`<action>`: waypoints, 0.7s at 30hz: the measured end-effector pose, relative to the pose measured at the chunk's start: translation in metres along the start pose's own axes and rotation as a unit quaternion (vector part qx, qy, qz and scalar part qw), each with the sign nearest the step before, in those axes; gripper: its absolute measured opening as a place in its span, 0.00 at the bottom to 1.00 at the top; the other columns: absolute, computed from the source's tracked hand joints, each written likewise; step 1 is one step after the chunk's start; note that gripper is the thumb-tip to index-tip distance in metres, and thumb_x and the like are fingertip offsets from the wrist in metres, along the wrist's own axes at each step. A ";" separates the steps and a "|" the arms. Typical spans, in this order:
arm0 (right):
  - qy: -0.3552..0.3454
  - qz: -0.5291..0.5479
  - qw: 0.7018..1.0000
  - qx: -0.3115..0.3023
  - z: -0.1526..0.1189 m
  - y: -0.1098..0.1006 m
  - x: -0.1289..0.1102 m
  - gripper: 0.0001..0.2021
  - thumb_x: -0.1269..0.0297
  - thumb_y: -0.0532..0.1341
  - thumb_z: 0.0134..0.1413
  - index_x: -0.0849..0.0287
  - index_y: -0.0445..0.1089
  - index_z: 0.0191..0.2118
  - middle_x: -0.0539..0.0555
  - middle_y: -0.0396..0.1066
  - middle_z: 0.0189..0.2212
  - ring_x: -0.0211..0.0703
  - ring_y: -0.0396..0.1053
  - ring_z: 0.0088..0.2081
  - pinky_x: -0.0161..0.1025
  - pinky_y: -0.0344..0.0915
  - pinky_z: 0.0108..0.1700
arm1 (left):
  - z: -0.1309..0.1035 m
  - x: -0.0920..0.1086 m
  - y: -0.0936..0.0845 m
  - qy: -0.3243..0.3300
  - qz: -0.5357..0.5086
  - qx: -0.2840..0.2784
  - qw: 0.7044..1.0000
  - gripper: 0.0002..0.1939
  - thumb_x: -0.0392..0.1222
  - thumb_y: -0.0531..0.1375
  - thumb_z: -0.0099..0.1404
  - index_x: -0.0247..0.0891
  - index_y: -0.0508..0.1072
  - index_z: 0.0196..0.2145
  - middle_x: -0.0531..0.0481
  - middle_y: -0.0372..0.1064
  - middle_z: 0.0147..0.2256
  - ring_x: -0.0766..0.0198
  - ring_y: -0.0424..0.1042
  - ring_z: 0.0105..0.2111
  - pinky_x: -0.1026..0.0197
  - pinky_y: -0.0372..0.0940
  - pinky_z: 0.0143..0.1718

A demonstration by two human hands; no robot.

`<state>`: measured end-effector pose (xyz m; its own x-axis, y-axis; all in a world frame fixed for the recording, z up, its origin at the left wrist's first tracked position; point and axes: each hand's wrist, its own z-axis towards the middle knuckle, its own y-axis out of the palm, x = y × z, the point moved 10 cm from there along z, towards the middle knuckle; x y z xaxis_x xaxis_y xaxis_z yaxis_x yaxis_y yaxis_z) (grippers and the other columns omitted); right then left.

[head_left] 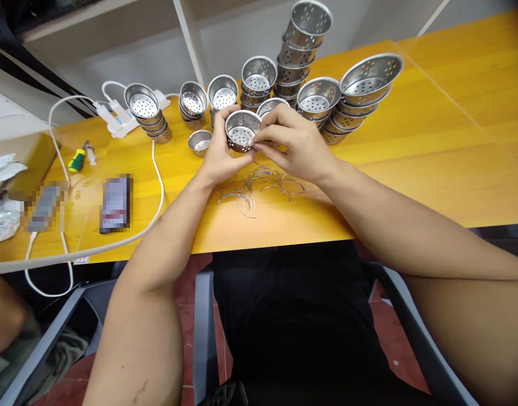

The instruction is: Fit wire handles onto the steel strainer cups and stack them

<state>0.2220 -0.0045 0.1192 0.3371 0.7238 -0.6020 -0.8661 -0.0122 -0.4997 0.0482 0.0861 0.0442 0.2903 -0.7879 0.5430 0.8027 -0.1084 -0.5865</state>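
Note:
My left hand (219, 152) and my right hand (295, 144) both grip one small perforated steel strainer cup (241, 131), held just above the yellow table (411, 163). The left hand cups its left side; the right hand's fingers pinch its right rim. Directly below the hands lies a loose pile of thin wire rings (259, 186). Whether a wire is between my fingers cannot be told.
Stacks of strainer cups (299, 51) stand behind the hands, with larger ones (360, 84) at right and a single small cup (200, 141) at left. A white power strip (115, 115) with cable, a screwdriver (77, 160) and two blurred flat objects lie left. Chair arms flank me.

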 end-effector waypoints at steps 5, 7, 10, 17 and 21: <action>0.024 -0.083 0.992 0.091 0.000 -0.032 0.011 0.18 0.32 0.73 0.76 0.39 0.84 0.47 0.61 0.83 0.55 0.71 0.79 0.60 0.68 0.80 0.64 | 0.000 -0.010 -0.012 -0.032 -0.032 0.036 0.998 0.59 0.84 0.71 0.72 0.65 0.50 0.86 0.36 0.64 0.82 0.39 0.78 0.74 0.31 0.80 0.75; 0.030 -0.123 0.985 0.113 -0.002 -0.040 0.015 0.20 0.29 0.70 0.78 0.40 0.82 0.46 0.61 0.84 0.53 0.70 0.80 0.59 0.66 0.81 0.59 | 0.001 -0.014 -0.017 -0.029 -0.025 0.051 0.998 0.56 0.86 0.70 0.72 0.63 0.57 0.84 0.37 0.66 0.80 0.39 0.79 0.73 0.31 0.79 0.74; 0.041 -0.175 0.977 0.110 -0.004 -0.041 0.024 0.25 0.27 0.63 0.81 0.41 0.82 0.45 0.61 0.85 0.53 0.69 0.80 0.53 0.67 0.79 0.53 | 0.000 -0.019 -0.015 -0.026 -0.021 0.045 0.998 0.52 0.88 0.70 0.70 0.58 0.67 0.78 0.37 0.71 0.76 0.38 0.80 0.71 0.30 0.79 0.74; 0.064 -0.097 0.988 0.099 -0.005 -0.028 0.051 0.26 0.25 0.69 0.77 0.44 0.80 0.43 0.61 0.85 0.50 0.68 0.78 0.59 0.61 0.79 0.57 | -0.008 -0.037 0.020 -0.058 -0.063 -0.049 0.995 0.60 0.86 0.74 0.69 0.52 0.60 0.82 0.30 0.63 0.83 0.31 0.72 0.82 0.23 0.75 0.81; 0.058 -0.103 0.988 0.096 -0.004 -0.024 0.050 0.27 0.26 0.68 0.78 0.45 0.79 0.43 0.61 0.85 0.50 0.68 0.79 0.60 0.61 0.80 0.56 | -0.011 -0.049 0.037 -0.078 -0.083 -0.090 0.989 0.70 0.88 0.75 0.65 0.51 0.52 0.86 0.26 0.51 0.89 0.26 0.64 0.88 0.20 0.70 0.84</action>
<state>0.2617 0.0291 0.0984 0.5441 0.6127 -0.5732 -0.8249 0.2658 -0.4988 0.0580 0.1139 -0.0106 0.2501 -0.6489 0.7185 0.7442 -0.3459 -0.5714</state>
